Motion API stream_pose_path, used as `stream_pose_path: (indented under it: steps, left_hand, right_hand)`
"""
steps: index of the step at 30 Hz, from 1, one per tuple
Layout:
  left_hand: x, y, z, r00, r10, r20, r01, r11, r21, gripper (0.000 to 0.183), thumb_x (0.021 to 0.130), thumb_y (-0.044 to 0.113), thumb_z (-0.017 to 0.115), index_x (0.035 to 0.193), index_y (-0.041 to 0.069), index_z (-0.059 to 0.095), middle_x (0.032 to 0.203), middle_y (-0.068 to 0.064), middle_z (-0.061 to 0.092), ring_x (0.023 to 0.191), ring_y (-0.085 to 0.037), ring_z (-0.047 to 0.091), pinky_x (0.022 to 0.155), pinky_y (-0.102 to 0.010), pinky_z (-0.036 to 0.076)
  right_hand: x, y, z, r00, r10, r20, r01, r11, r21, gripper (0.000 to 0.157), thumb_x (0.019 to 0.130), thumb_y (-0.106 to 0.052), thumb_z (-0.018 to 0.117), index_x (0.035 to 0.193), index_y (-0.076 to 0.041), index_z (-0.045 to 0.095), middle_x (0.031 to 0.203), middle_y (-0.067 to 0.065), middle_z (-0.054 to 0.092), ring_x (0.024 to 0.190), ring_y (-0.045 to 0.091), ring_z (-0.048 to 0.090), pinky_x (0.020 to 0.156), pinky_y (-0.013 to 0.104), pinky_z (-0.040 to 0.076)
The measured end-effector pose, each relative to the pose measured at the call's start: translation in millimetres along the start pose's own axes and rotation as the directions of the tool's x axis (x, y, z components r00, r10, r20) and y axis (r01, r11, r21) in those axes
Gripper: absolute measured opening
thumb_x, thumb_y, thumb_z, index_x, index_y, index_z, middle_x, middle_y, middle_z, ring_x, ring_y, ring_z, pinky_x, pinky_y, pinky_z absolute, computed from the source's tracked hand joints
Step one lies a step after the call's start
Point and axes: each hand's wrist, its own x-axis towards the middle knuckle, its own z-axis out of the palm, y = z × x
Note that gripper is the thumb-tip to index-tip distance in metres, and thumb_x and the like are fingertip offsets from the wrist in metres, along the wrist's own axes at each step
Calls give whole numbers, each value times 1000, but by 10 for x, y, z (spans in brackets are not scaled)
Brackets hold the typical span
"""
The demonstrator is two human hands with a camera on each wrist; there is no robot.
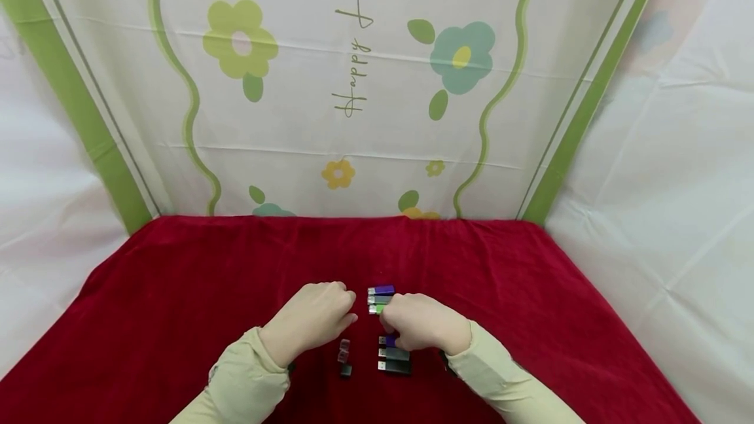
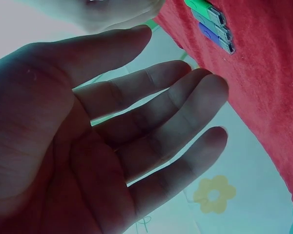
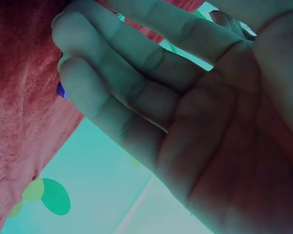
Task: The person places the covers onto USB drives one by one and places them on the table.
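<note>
My left hand hovers over the red cloth, left of the USB sticks. In the left wrist view its fingers are loosely bent with nothing between them. My right hand lies over the right ends of a green USB stick and a lower purple USB stick. Its fingertips are partly hidden, so whether they pinch a stick is unclear. Beside the green one lie a grey USB stick and an upper purple USB stick. Nearer me lie another grey stick and a black stick.
Two small clear caps and a dark cap lie left of the nearer row. Red cloth covers the table. A white printed curtain hangs behind, with white fabric at both sides.
</note>
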Motion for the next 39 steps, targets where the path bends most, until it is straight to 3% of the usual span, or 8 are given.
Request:
stream_pose_path:
  steps: [11,17,31,39]
  left_hand:
    - [-13,25,-26,1000,-9,18,10,1000,-18,30,83,17,79,66,13,54,60,3,42,51,-11,42,47,-23,38]
    - [-16,40,-29,1000,-8,16,8,1000,-10,29,83,18,79,66,12,55,61,2,43,51,-11,43,47,-23,38]
    - [-21,54,-21,1000,-15,25,15,1000,-2,28,83,19,79,67,12,57,62,2,45,51,-10,44,48,-23,40]
    - [-16,49,-15,1000,-13,24,13,1000,16,28,84,20,78,67,12,57,62,2,45,52,-11,45,47,-23,40]
  right_hand:
    - [12,-32,36,999,2,-32,-3,999,-41,51,64,3,73,52,-20,29,52,-10,18,55,8,15,44,22,19]
    - [12,-33,25,1000,3,-29,-4,999,-39,53,63,6,74,51,-20,29,52,-11,17,55,8,15,43,21,18]
    - [46,-13,81,1000,3,-5,-3,995,-95,48,59,-5,80,50,-20,36,47,-10,29,50,8,18,43,22,22]
    - [20,5,43,999,-22,-50,16,992,-124,44,59,-13,84,51,-20,42,51,-10,36,47,6,26,42,21,28]
